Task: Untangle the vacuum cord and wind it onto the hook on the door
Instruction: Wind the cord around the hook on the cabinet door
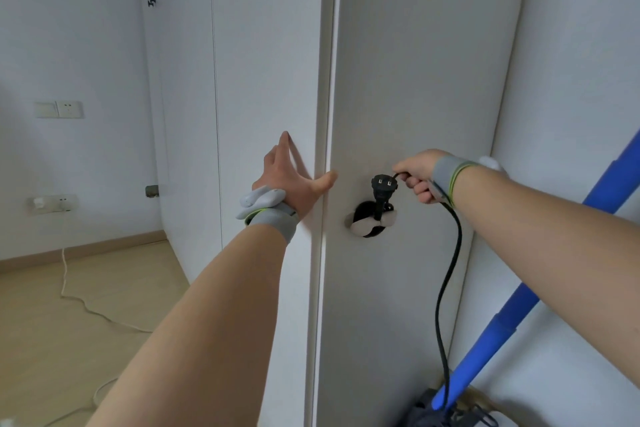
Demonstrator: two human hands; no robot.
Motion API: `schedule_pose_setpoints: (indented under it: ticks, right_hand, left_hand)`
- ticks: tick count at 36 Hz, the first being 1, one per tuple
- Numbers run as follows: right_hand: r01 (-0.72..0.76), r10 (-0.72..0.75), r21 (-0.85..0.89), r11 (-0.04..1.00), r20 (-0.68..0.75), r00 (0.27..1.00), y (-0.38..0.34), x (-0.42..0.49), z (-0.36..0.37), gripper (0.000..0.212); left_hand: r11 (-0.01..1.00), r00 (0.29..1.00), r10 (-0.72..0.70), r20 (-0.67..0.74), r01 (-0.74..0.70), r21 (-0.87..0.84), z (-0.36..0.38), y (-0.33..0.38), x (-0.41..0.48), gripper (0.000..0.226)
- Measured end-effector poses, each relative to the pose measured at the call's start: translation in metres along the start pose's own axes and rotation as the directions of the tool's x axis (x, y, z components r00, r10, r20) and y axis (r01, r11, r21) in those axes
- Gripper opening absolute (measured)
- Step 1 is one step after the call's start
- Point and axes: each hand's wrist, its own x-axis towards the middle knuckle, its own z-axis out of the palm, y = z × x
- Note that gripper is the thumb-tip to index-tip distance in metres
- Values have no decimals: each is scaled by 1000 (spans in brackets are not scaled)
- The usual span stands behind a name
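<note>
Winding is under way: the right hand (417, 177) curls its fingers round the thin black vacuum cord (450, 253) beside the black plug (383, 184), which stands on the pale door hook (369, 225) (some turns on). The left hand (291, 177), fingers straight, braces the white door (398, 80). Next, loop the hanging slack round the hook.

Grey green-striped wristbands (273, 222) with white pods (259, 202)

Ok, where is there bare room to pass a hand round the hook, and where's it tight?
Bare door lies above the plug and below the hook, left of the hanging cord. A narrow strip separates the left hand and the hook. Tight: right of the hook, where the right hand grips the cord, and low by the blue tube.
</note>
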Motion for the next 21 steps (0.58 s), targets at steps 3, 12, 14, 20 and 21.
schedule_pose_setpoints:
  ticks: [3, 12, 14, 20, 21]
  right_hand:
    - [16, -20, 81, 997, 43, 999, -10, -8, -1, 34]
    - [175, -181, 73, 982, 83, 980, -31, -47, 8, 25]
    - [221, -224, 51, 974, 49, 973, -30, -51, 10, 25]
    - [262, -264, 26, 965, 94, 960, -17, -67, 37, 23]
    - [260, -260, 15, 966, 104, 960, -13, -68, 44, 22]
  left_hand:
    - [1000, 1000, 0, -2, 0, 2, 0, 0, 0, 100]
    - [1000, 1000, -2, 3, 2, 13, -1, 1, 0, 99]
    - [1000, 1000, -2, 9, 2, 11, -1, 1, -1, 99]
    - [1000, 1000, -11, -1, 11, 13, -1, 1, -1, 99]
    - [1000, 1000, -11, -3, 11, 14, -1, 2, -1, 99]
